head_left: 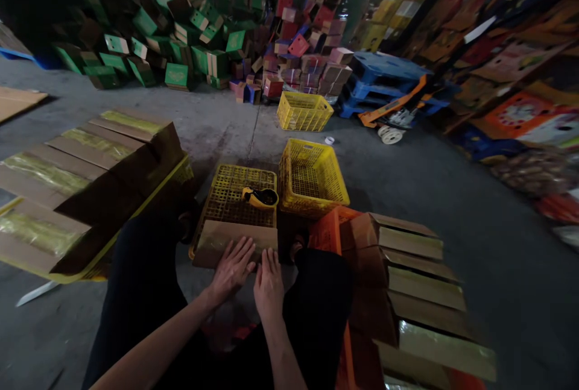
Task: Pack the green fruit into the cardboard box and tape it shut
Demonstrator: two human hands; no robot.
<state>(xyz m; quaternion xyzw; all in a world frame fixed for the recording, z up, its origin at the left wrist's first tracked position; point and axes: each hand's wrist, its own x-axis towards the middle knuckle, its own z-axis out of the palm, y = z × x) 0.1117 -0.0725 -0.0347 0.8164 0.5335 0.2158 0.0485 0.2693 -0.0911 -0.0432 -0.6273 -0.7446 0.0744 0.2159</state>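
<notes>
Both my hands, left hand (pixel 233 268) and right hand (pixel 268 281), lie flat, fingers spread, side by side on a flat brown cardboard box (pixel 235 240) resting on an overturned yellow plastic crate (pixel 236 196); folded brown carton stacks (pixel 81 179) crowd both sides, with open grey concrete floor (pixel 452 197) beyond.

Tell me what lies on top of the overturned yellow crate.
On the yellow crate sit a tape dispenser and a flat cardboard box, pressed by both hands. The crate's near edge is covered.
</notes>
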